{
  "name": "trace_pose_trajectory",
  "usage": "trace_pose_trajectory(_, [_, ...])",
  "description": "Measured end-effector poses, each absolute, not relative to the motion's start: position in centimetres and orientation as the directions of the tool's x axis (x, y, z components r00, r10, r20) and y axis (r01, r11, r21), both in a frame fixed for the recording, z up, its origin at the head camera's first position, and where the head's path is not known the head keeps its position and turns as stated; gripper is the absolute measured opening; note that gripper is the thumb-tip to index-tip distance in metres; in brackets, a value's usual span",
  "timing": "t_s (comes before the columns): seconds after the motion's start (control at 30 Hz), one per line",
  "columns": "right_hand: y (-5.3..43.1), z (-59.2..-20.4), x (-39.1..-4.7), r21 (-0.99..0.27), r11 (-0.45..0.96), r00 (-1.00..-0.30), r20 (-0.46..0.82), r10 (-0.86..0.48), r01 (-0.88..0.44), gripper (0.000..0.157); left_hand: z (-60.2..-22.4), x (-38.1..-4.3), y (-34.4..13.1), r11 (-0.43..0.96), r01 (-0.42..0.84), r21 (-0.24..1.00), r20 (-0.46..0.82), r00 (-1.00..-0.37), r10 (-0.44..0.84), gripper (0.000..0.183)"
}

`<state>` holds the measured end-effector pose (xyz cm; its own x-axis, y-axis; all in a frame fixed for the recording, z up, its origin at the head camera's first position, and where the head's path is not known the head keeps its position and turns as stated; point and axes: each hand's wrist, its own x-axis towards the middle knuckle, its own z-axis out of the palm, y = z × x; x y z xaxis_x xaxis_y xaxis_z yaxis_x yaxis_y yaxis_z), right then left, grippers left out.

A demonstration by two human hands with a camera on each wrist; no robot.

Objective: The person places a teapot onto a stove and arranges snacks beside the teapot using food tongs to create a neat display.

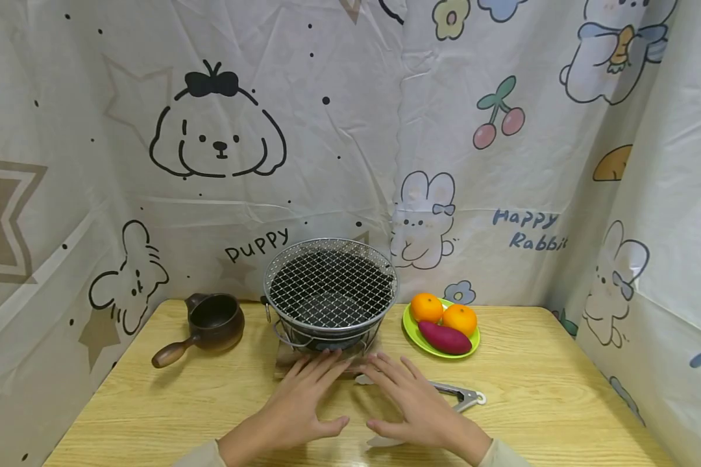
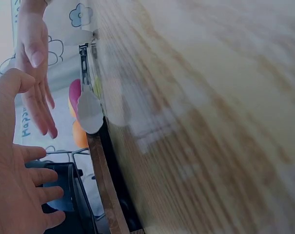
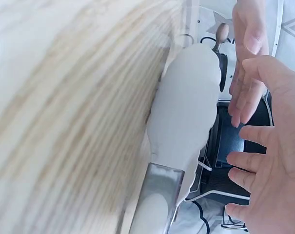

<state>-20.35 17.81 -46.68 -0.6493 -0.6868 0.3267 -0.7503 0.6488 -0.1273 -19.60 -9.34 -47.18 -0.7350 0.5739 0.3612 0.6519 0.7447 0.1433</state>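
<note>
My left hand [image 1: 300,405] and right hand [image 1: 415,408] hover above the table's front part, fingers spread and pointing forward, with nothing held. Just beyond the fingertips stands a round tabletop grill [image 1: 333,292] with a wire mesh top, set on a wooden board [image 1: 284,364]. A pair of tongs [image 1: 470,395], steel with white scalloped tips, lies spread on the table, partly hidden beneath my right hand. The right wrist view shows one white tong tip [image 3: 184,102] up close, apart from the right hand's fingers [image 3: 249,161].
To the grill's left sits a dark brown pot [image 1: 216,321] with a side handle. At right, a green plate [image 1: 409,334] bears two oranges [image 1: 426,308] and a purple sweet potato [image 1: 444,337]. Printed curtains [image 1: 339,130] hang behind and along both sides of the wooden table [image 1: 531,389].
</note>
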Motion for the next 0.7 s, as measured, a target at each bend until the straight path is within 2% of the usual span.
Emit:
trace_pose_trajectory(0.13, [17.9, -46.2, -20.7, -0.102, 0.643, -0.627, 0.378, -0.681, -0.759, 0.074, -47.2, -19.6, -9.5, 0.74, 0.656, 0.15, 0.381, -0.729, 0.569, 0.087])
trace_pose_trajectory(0.43, [18.6, -44.5, -22.6, -0.089, 0.668, -0.629, 0.448, -0.635, -0.739, 0.059, -46.9, -19.6, -10.4, 0.755, 0.63, 0.182, 0.447, -0.737, 0.507, 0.077])
trace_pose_trajectory(0.7, [19.4, -43.2, -24.7, 0.02, 0.699, -0.616, 0.456, -0.642, -0.715, 0.051, -46.5, -19.7, -11.8, 0.785, 0.584, 0.208, 0.469, -0.764, 0.444, 0.063])
